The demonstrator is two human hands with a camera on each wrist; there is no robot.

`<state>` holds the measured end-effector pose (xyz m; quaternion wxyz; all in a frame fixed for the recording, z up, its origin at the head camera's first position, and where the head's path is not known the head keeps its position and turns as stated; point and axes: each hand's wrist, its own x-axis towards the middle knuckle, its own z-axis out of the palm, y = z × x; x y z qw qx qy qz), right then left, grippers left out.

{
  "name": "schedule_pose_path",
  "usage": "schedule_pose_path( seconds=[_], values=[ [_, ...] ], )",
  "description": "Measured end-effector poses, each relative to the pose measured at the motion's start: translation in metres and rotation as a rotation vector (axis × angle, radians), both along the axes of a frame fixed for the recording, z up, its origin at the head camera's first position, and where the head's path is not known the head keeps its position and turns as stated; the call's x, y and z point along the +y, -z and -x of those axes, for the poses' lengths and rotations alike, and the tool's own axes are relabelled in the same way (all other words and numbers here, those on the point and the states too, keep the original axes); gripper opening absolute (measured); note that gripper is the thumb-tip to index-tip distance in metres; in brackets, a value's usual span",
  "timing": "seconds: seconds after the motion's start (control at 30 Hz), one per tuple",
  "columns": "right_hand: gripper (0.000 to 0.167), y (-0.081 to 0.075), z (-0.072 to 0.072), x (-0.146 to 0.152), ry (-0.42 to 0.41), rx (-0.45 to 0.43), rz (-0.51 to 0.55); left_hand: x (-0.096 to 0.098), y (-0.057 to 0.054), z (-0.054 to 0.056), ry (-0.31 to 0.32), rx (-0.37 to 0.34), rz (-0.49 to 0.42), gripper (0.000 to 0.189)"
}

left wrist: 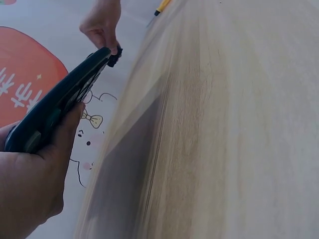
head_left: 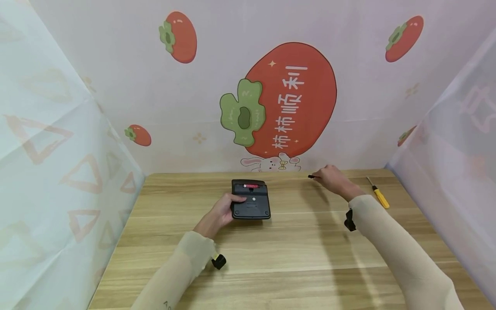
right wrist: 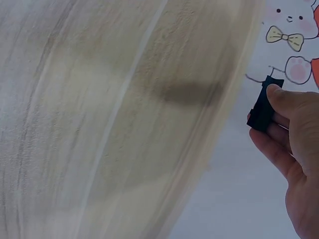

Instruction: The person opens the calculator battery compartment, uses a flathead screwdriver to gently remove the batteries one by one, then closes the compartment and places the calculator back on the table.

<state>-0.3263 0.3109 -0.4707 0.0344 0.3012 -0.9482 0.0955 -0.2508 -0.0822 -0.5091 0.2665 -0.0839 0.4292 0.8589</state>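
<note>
A black calculator is held above the table by my left hand, its back turned up toward the head view. The left thumb lies on the back, while the fingers support the keyed side from beneath. A red battery lies in the uncovered battery slot near the top edge. Off to the right, my right hand pinches a small black battery cover between thumb and fingers, raised over the table's back edge and apart from the calculator.
A screwdriver with a yellow handle lies on the wooden table at the far right. Behind the table stands a white wall covering with persimmon drawings, and similar sheets hang on both sides.
</note>
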Motion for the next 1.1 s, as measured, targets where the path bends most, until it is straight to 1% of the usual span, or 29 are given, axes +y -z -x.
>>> schedule_pose_path(
  seconds=[0.1, 0.23, 0.33, 0.57, 0.87, 1.1],
  values=[
    [0.015, 0.004, 0.0, 0.007, 0.01, -0.001, -0.015, -0.002, 0.0, 0.0, 0.006, 0.002, 0.0, 0.074],
    [0.02, 0.01, 0.0, 0.017, 0.063, -0.029, -0.052, -0.003, 0.0, 0.002, 0.007, -0.005, -0.003, 0.075],
    [0.022, 0.012, -0.002, 0.022, 0.103, -0.046, -0.082, -0.003, 0.001, 0.004, 0.006, -0.012, -0.008, 0.075],
    [0.022, 0.014, -0.006, 0.027, 0.145, -0.069, -0.12, -0.004, -0.001, 0.005, 0.019, 0.002, 0.008, 0.074],
    [0.021, 0.023, -0.004, 0.028, 0.19, -0.07, -0.173, -0.005, -0.003, 0.007, 0.019, -0.006, 0.018, 0.075],
    [0.018, 0.028, -0.004, 0.027, 0.217, -0.03, -0.156, -0.007, -0.002, 0.009, 0.035, -0.002, 0.024, 0.074]
  ],
)
